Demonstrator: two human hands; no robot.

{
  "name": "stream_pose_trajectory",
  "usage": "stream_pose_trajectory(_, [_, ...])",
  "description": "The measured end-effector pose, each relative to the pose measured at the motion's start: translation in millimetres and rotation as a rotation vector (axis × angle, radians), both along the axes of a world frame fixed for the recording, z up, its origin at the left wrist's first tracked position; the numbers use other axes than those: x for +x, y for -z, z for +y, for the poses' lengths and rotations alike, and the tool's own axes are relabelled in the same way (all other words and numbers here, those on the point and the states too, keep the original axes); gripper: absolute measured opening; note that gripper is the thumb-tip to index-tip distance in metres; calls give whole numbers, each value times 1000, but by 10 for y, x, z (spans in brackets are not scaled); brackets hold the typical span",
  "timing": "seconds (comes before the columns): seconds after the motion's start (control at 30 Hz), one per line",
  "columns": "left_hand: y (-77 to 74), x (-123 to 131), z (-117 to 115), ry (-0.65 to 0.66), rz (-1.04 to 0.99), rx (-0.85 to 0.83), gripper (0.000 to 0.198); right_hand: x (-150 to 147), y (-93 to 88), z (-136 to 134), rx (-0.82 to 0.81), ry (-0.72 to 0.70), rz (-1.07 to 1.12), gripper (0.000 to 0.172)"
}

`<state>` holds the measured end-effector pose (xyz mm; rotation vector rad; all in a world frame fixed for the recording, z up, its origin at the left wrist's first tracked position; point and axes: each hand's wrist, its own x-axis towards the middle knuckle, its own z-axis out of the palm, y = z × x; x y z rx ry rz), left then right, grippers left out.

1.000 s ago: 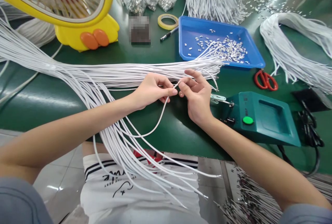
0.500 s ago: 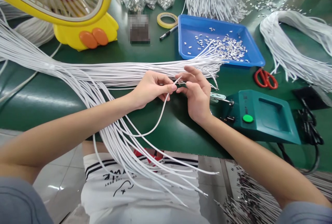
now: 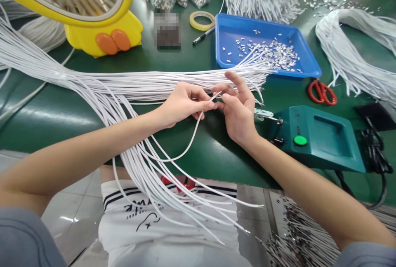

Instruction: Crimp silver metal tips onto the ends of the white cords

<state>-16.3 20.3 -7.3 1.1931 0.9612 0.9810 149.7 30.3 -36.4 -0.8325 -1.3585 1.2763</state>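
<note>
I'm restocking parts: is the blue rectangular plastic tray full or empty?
Partly filled: small silver metal pieces cluster toward the right of the blue tray, while bare blue floor shows at its left.

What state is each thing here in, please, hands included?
Left hand: pinching a white cable.
Right hand: half-curled near the cable's tip.
Cable bundle: splayed, partly past the bench.
Fan: standing; running unclear.
Blue tray: holding small metal pieces.
Scissors: lying flat, blades hidden.
Tape roll: lying flat.
Green machine: on or off unclear.
</note>
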Motion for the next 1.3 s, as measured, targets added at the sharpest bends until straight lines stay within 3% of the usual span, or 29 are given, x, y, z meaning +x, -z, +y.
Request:
stream_pose_trajectory(0.43, [4, 10, -1, -27, 58, -44, 37, -68, -69, -35, -51, 96, 49, 40])
stream_pose_trajectory(0.87, [9, 1, -15, -11, -21, -18, 39, -59, -151, -51, -75, 45, 7, 41])
stream_pose_trajectory(1.13, [10, -19, -11, -25, -52, -4, 39, -53, -70, -50, -10, 34, -11, 33])
stream_pose_trajectory(1.3, [7, -13, 3, -31, -40, -13, 40, -36, -19, -35, 61, 139, -22, 27])
